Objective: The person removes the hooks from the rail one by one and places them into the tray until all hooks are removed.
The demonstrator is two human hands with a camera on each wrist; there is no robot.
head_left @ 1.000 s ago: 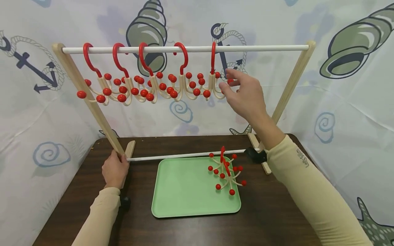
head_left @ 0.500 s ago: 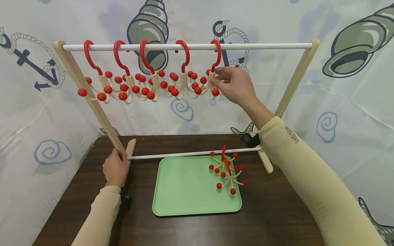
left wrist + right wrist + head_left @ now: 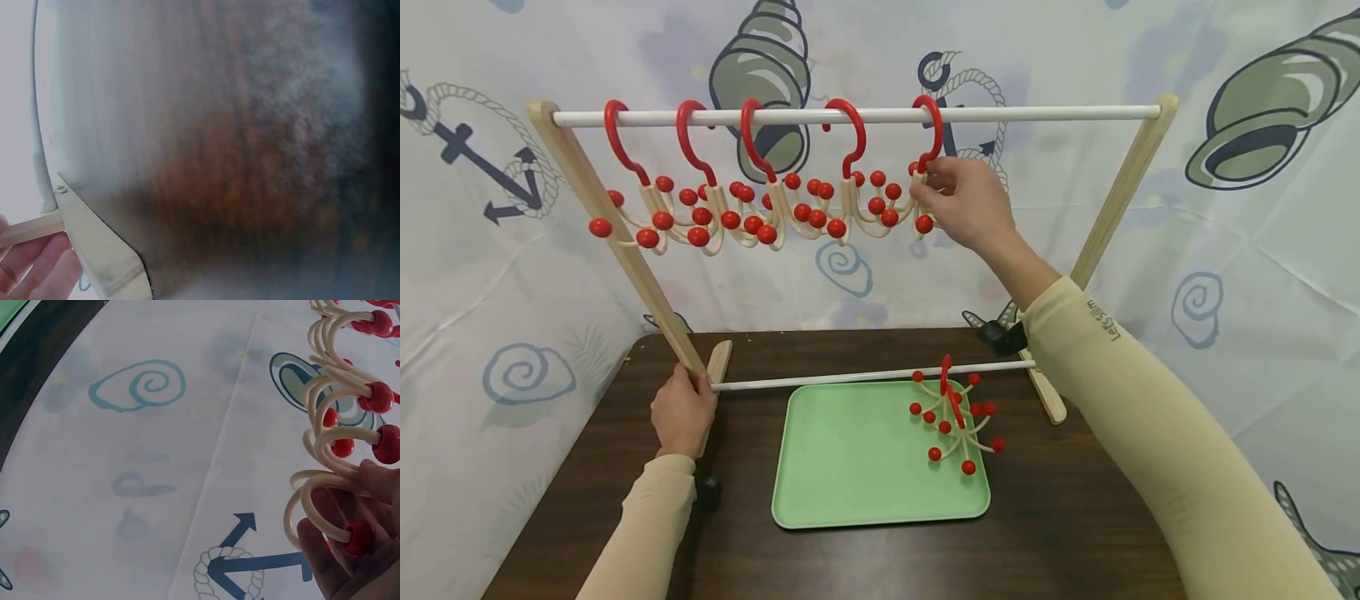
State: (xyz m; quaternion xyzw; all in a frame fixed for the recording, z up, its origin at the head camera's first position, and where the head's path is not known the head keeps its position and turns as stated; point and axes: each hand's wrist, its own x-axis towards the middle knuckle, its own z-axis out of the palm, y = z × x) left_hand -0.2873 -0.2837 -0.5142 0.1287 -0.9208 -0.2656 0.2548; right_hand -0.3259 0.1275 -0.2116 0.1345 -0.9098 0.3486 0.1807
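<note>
At lower left, a wooden post (image 3: 659, 304) is gripped by the left hand (image 3: 683, 412); from upper left, 4 beaded hangers (image 3: 718, 202) are hung along a white rod (image 3: 1037, 113); at upper centre, a 5th hanger (image 3: 918, 180) is pinched by the right hand (image 3: 967, 200).

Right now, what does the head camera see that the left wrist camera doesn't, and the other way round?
Only the head view shows the right hand pinching a red-hooked hanger, the other hangers and the green tray. Only the left wrist view shows a small metal fitting, perhaps a screw, on the wooden frame. Both show that frame, the left hand holding it, and the brown table.
</note>
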